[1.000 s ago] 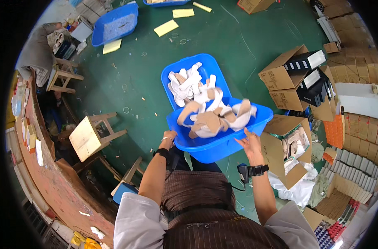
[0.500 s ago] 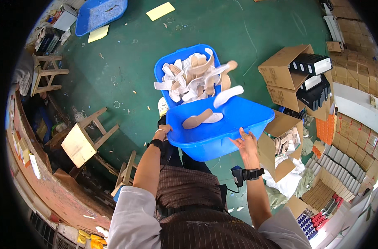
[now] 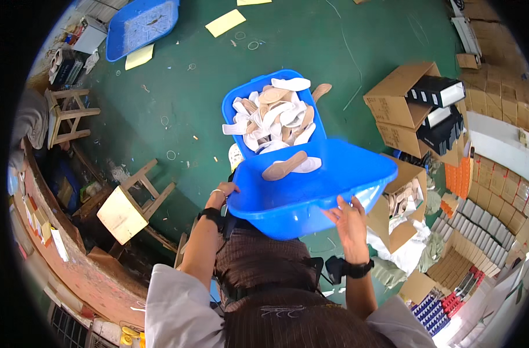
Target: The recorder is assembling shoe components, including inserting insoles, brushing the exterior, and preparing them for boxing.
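- Steady support from both sides seems best for the blue plastic tub [image 3: 347, 168]: the left hand's [image 3: 226, 189] fingers curl closed on its left rim; the right hand's [image 3: 350, 225], half-spread, touch the near wall, firmness unclear.
- It overlaps the lower tub's [image 3: 230, 113] near end.
- Glossy-walled, it carries a tan insole [image 3: 284, 167] and a white insole [image 3: 311, 165].

Two insoles [image 3: 283, 167] lie in the held tub [image 3: 357, 168]; just beyond that tub, through the head camera, I see a second tub [image 3: 264, 78] with an insole pile [image 3: 273, 115] in it. Left of the held tub I have a stool [image 3: 122, 214], right an open carton [image 3: 402, 236], far ahead-left a third tub [image 3: 141, 30]
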The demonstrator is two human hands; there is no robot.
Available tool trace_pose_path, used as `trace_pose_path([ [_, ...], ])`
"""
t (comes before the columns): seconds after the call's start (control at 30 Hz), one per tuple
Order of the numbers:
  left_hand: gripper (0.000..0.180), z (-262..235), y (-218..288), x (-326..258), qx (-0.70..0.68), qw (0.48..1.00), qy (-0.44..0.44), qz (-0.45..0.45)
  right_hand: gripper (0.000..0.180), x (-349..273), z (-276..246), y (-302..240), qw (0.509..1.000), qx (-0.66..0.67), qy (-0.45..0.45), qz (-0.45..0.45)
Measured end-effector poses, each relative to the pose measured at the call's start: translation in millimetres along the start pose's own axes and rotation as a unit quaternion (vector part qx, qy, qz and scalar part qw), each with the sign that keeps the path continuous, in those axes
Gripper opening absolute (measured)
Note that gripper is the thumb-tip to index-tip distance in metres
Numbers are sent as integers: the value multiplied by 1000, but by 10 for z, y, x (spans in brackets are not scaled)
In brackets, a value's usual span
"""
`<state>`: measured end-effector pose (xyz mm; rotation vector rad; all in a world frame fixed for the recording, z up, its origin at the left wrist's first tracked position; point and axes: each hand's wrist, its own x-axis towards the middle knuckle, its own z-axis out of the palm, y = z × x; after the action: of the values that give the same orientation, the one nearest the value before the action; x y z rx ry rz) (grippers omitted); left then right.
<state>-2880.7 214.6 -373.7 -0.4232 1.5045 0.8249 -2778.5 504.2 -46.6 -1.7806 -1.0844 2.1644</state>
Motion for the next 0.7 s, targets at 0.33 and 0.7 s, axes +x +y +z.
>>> trace_pose_path([
  [0.33, 41, -28, 287, 127, 75, 991, -68, -93, 32, 13, -90, 155, 1000, 20, -1, 3],
  [0.7, 34, -247, 726, -662, 53, 997, 18, -54, 89, -342, -118, 84, 997, 28, 69, 3],
])
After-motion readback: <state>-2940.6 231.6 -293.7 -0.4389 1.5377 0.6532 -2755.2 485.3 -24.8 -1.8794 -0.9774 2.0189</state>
